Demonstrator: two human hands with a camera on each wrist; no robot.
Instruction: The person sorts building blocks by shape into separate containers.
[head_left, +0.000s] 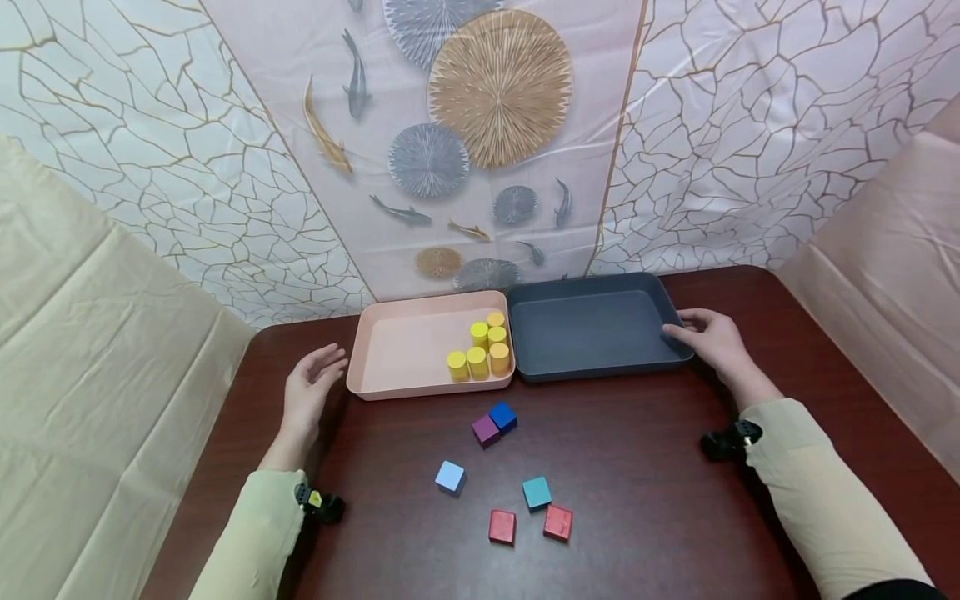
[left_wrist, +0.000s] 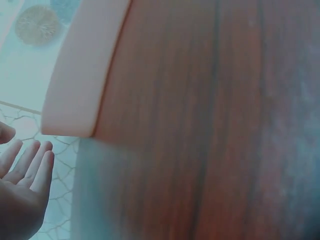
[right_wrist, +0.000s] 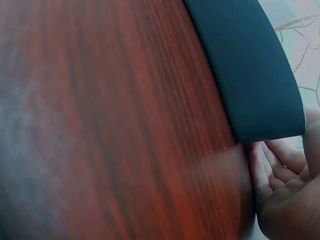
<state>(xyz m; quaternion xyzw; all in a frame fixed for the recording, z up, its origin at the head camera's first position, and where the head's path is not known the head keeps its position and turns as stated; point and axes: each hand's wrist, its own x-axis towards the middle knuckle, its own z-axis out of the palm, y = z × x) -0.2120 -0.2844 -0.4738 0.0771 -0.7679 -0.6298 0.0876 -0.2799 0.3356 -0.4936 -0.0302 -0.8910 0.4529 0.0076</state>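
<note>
The right hand (head_left: 712, 340) grips the right edge of the dark tray (head_left: 592, 329), thumb at the rim. The left hand (head_left: 306, 392) holds nothing—fingers loosely extended, near the left edge of the pink tray (head_left: 405, 346). Both trays sit side by side at the far edge of the tabletop (head_left: 637, 475). Yellow cylinders (head_left: 477, 362) stand in the pink tray's right part; six cubes (head_left: 537, 493) lie in front.

The head camera faces forward and down over the table (head_left: 637, 467), framing both the left hand (head_left: 306, 392) and right hand (head_left: 714, 340). At close range, the left wrist camera (head_left: 328, 507) faces the pink tray (head_left: 405, 350), the right wrist camera (head_left: 722, 443) the dark tray (head_left: 600, 329). The head view shares each tray and hand with the corresponding wrist view.
</note>
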